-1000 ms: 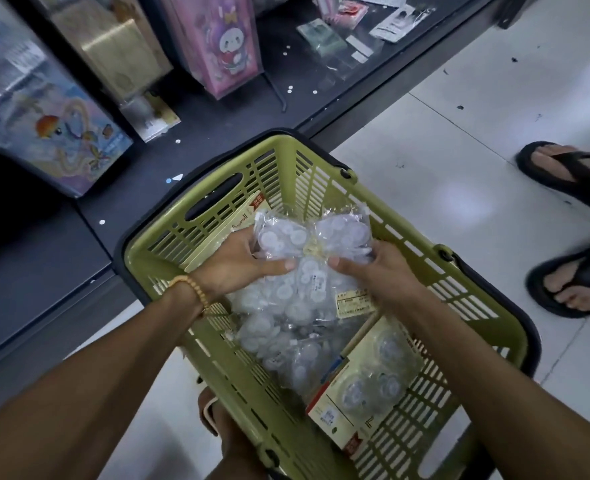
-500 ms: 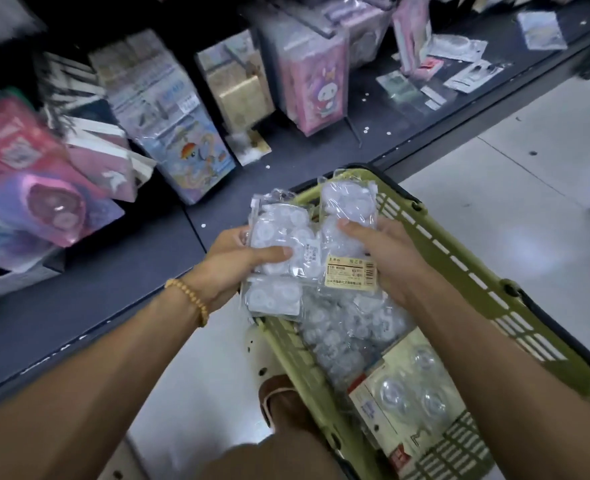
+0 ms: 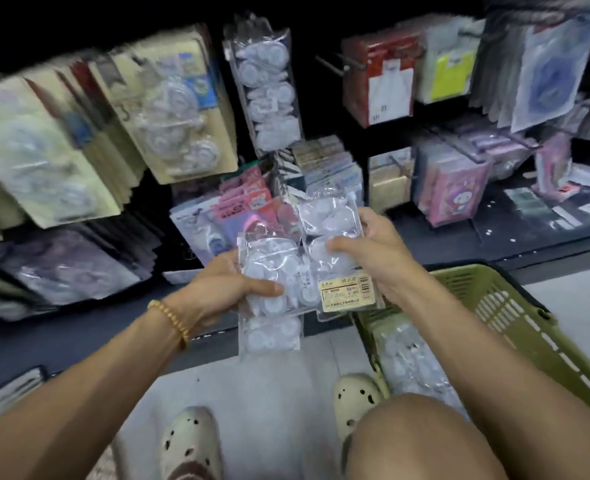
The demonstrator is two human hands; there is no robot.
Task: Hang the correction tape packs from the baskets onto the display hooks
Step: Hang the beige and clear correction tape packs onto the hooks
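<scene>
Leftmost, one clear correction tape pack (image 3: 271, 292) is gripped by the left hand (image 3: 222, 284), thumb curled across its front. Beside it, a second labelled pack (image 3: 335, 251) is pinched by the right hand (image 3: 378, 252). Further right, more packs (image 3: 407, 362) are seen in the green basket (image 3: 515, 317).

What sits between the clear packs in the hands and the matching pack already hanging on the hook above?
Head view: between the held packs and the hanging clear pack stand lower-row hanging goods, pink carded items and striped cards. No hand is in that stretch.
</scene>
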